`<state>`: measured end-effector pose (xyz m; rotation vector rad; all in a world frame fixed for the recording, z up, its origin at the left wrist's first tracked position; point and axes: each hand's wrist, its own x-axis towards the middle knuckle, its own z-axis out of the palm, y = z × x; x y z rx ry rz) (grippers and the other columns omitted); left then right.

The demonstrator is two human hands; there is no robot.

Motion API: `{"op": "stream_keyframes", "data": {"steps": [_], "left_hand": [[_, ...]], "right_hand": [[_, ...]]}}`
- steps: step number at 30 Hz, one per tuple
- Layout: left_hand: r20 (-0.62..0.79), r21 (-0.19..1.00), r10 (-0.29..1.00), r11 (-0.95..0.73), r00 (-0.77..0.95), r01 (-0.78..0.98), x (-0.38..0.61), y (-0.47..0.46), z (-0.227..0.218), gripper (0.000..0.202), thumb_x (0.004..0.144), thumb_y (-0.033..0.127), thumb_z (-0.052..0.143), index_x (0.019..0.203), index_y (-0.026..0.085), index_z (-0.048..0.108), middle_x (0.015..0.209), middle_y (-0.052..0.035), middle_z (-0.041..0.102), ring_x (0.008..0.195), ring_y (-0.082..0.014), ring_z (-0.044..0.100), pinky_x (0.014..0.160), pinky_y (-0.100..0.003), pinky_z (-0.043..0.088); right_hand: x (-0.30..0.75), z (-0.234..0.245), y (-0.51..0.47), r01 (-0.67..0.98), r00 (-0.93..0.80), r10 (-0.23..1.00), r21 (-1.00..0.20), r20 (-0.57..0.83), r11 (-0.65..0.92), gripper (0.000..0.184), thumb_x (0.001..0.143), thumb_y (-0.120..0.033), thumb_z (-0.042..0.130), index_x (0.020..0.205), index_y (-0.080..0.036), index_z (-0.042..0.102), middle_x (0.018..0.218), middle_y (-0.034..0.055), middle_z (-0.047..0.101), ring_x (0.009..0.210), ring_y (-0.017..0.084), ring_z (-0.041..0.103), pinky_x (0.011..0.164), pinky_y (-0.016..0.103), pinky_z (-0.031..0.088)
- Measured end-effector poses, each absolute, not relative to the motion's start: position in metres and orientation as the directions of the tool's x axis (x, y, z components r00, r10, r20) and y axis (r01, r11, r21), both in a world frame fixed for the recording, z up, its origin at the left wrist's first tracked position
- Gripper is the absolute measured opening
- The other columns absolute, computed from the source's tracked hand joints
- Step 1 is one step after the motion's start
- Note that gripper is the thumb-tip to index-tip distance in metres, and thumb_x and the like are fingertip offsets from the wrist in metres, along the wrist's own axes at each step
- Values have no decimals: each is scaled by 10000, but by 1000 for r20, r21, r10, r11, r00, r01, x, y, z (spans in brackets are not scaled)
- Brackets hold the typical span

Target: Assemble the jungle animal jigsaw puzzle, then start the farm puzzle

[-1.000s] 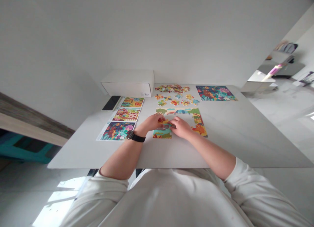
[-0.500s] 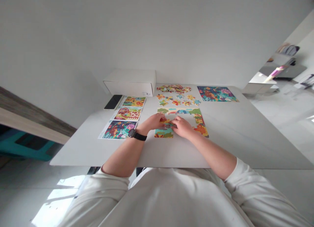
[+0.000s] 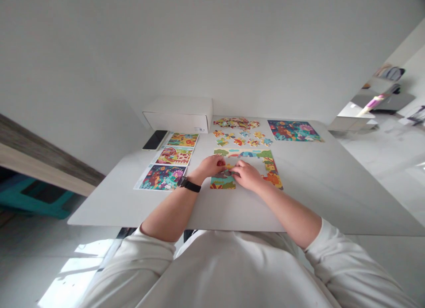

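Note:
A partly assembled jigsaw puzzle (image 3: 223, 184) lies in front of me, its border and lower left corner joined around a bare middle. Over its left part, my left hand (image 3: 212, 166) has fingers pinched at a yellowish puzzle piece (image 3: 229, 167). Facing it, my right hand (image 3: 247, 175) grips the same piece from the right, fingertips nearly meeting the left ones. Much of the piece is hidden by the fingers. Several loose puzzle pieces (image 3: 239, 142) lie in rows just beyond the puzzle.
A heap of pieces (image 3: 235, 122) lies farther back by a white box (image 3: 175, 121). A dark picture board (image 3: 294, 130) is at the back right. On the left are a sheet with three pictures (image 3: 174, 156) and a phone (image 3: 155, 140). The white table (image 3: 332, 188) meets the wall.
Both hands stay at the left part of the puzzle, with small finger movements around the piece. The whole view has shifted slightly, putting the table a little lower.

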<state>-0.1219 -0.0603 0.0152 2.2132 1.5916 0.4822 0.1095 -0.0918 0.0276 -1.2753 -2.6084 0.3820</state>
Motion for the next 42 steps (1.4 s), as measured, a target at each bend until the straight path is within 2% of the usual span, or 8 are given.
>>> {"op": "stream_keyframes", "data": {"steps": [6, 15, 21, 25, 28, 34, 39, 42], "left_hand": [[63, 535, 951, -287, 302, 795, -124, -58, 13, 170, 819, 322, 712, 921, 199, 769, 851, -29, 752, 746, -179, 642, 653, -269, 437], [59, 547, 945, -301, 323, 781, -125, -59, 16, 233, 837, 379, 681, 931, 189, 776, 827, -28, 754, 728, -177, 641, 658, -276, 429], [30, 605, 930, -309, 367, 734, -128, -59, 20, 216, 790, 298, 660, 931, 173, 766, 864, -32, 763, 783, -176, 665, 725, -268, 474], [46, 574, 927, -330, 373, 749, -129, -64, 22, 222, 805, 355, 676, 930, 184, 744, 857, -27, 747, 776, -177, 647, 703, -271, 457], [65, 522, 900, -398, 430, 755, -129, -66, 23, 285, 775, 414, 732, 950, 190, 725, 860, -20, 723, 763, -177, 619, 674, -273, 427], [48, 514, 882, -424, 468, 746, -135, -63, 23, 398, 758, 486, 788, 1015, 194, 703, 925, -28, 717, 785, -179, 618, 690, -276, 441], [55, 528, 853, -465, 518, 710, -138, -59, 21, 517, 711, 558, 823, 1037, 177, 698, 943, -35, 697, 800, -180, 605, 701, -277, 448], [33, 542, 857, -448, 514, 711, -139, -57, 19, 496, 708, 543, 814, 1018, 175, 693, 910, -26, 691, 782, -174, 593, 691, -273, 442]], "right_hand": [[108, 34, -99, 689, -684, 726, -260, 77, 677, 318, 1021, -265, 645, 1304, -287, 789, 1252, 96, 650, 1163, 233, 619, 1080, 358, 469], [106, 37, -105, 663, -734, 678, -170, 46, 729, 314, 1008, -316, 674, 1283, -227, 798, 1280, 140, 669, 1223, 282, 608, 1119, 414, 452], [106, 42, -110, 624, -775, 632, -166, -5, 764, 402, 1018, -320, 666, 1401, -213, 727, 1436, 168, 642, 1315, 300, 596, 1144, 444, 450], [108, 46, -111, 625, -775, 632, -174, -16, 761, 420, 1011, -317, 679, 1418, -220, 714, 1455, 165, 649, 1341, 303, 598, 1142, 446, 458], [111, 48, -108, 601, -792, 611, -192, -13, 775, 408, 996, -301, 698, 1394, -218, 729, 1445, 157, 669, 1349, 300, 607, 1142, 438, 463], [118, 54, -108, 567, -821, 568, -181, -49, 803, 219, 997, -314, 705, 1156, -231, 830, 1357, 138, 736, 1248, 276, 686, 1114, 407, 479], [116, 58, -110, 584, -811, 578, -154, -85, 797, 276, 984, -335, 716, 1217, -216, 806, 1403, 153, 716, 1255, 298, 686, 1081, 410, 499], [115, 57, -108, 595, -802, 593, -181, -70, 783, 255, 980, -328, 716, 1194, -227, 809, 1289, 126, 768, 1211, 281, 700, 1057, 386, 503]]}}
